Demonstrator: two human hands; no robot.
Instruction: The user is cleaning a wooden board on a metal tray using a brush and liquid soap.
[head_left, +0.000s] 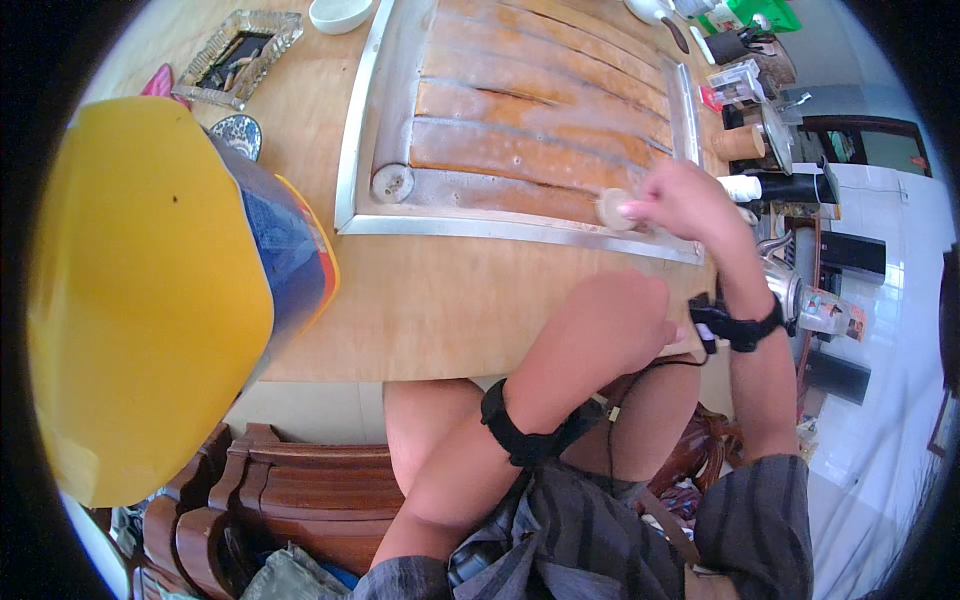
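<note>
My right hand is over the near right corner of a metal-rimmed tray set in the wooden table. Its fingertips pinch the edge of a pale round disc. Wet brown slats with whitish streaks fill the tray's middle. A similar round disc sits in the near left corner. My left hand hangs loosely curled above the table's near edge, apart from the tray; its palm side is hidden. Each wrist wears a black strap, and a thin black cable runs below.
A large yellow container stands close on the left. Behind it are a glass ashtray, a patterned cup and a white bowl. On the right are a metal kettle, a white bottle and a wooden cup.
</note>
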